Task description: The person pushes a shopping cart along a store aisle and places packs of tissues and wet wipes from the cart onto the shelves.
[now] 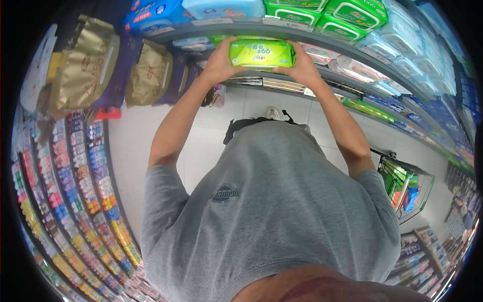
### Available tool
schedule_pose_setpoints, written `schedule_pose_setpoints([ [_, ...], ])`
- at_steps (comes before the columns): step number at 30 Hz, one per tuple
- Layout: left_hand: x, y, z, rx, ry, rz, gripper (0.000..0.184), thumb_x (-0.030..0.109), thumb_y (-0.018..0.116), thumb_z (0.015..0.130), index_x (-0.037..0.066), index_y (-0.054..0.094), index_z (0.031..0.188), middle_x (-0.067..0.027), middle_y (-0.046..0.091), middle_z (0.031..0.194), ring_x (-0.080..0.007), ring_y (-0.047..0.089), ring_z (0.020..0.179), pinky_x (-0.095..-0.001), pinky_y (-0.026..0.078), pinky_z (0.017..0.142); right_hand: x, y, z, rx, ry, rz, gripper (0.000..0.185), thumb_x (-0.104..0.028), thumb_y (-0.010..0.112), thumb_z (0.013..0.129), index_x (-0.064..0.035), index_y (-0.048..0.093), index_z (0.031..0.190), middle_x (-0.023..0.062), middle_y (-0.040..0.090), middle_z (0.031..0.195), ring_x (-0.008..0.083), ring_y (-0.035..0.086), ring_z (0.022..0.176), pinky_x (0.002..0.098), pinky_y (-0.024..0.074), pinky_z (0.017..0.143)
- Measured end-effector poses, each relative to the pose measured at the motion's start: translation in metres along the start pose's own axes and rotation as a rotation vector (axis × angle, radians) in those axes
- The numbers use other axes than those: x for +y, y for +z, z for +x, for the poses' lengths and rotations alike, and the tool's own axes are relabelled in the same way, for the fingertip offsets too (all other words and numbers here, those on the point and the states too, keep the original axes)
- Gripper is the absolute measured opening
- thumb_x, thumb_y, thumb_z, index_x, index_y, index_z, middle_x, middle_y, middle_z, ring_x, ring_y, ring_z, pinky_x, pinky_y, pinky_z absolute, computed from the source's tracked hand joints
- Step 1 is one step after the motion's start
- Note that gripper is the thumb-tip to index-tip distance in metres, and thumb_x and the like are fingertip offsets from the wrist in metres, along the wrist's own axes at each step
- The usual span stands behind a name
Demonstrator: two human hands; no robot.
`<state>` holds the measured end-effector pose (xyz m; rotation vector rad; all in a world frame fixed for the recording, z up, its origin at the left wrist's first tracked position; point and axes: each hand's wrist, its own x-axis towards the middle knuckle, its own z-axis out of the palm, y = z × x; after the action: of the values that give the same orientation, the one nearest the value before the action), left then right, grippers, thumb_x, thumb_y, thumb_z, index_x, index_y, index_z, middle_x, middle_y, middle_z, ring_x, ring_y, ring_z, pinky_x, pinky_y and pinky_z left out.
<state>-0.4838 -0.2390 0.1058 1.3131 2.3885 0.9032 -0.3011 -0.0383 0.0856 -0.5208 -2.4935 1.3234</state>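
Note:
A bright green pack of wet wipes is held level between both hands at the front of a shelf. My left hand is closed on its left end, and my right hand grips the opposite end. Just behind the pack, another green package partly shows on the same shelf. Darker green wipe packs are stacked on the level above.
Blue packs and pale blue packs fill the upper shelf. Gold and purple bags hang at left. A wire shopping cart holding several items stands at right. Shelves of small colourful goods line the left side.

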Motion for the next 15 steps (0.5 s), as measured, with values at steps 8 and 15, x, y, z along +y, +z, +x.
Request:
schedule_pose_setpoints([
  [8,-0.02,0.007,0.021,0.013,0.155,0.164,0.079,0.025,0.085,0.069,0.003,0.044,0.133,-0.0221,0.054,0.126,-0.0416,0.052,0.118,-0.0437,0.046,0.097,0.009,0.018,0.007,0.169,-0.061,-0.094,0.085,-0.02,0.087,0.066,-0.0022,0.041,0.135,0.0252,0.057,0.126,0.0425,0.054,0.117,0.0452,0.0482,0.095],
  [15,-0.041,0.014,0.034,0.174,0.394,0.39,0.076,0.031,0.083,0.072,0.0,0.046,0.131,-0.0207,0.054,0.127,-0.0401,0.045,0.126,-0.0471,0.036,0.106,0.012,0.024,0.019,0.22,-0.064,-0.207,0.082,-0.02,0.086,0.069,-0.0057,0.041,0.136,0.0264,0.059,0.123,0.0433,0.057,0.113,0.045,0.0487,0.092],
])
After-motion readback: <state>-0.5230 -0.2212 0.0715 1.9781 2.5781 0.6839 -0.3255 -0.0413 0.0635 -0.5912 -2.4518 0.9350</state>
